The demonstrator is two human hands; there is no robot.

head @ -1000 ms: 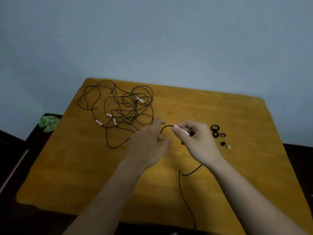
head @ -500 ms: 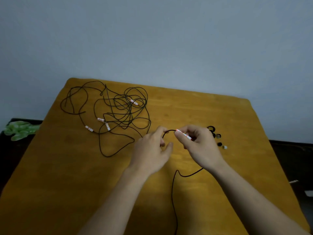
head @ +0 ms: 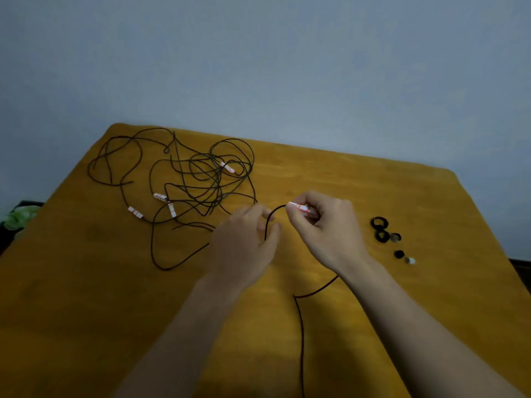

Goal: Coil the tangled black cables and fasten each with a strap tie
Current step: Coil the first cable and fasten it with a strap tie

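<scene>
Black cables (head: pixel 201 185) lie in a loose tangle on the far left part of the yellow wooden tabletop (head: pixel 402 282), their loops crossing one another, with several white-and-red tagged ends showing among the strands. One held cable (head: pixel 270 222) has been drawn out toward the middle. The right hand (head: pixel 324 228) has its fingers curled and pinches this cable's white-and-red end (head: pixel 301 208) between thumb and fingertips. From there the cord arcs down to the left hand (head: pixel 244 242), whose thumb and forefinger pinch it just beside the right hand. A further stretch of cord comes out under the right wrist, bends, and runs to the near edge. Small black strap ties (head: pixel 380 229) sit in a cluster on the tabletop to the right of the hands, apart from them. A green object (head: pixel 20 219) shows past the left edge.
</scene>
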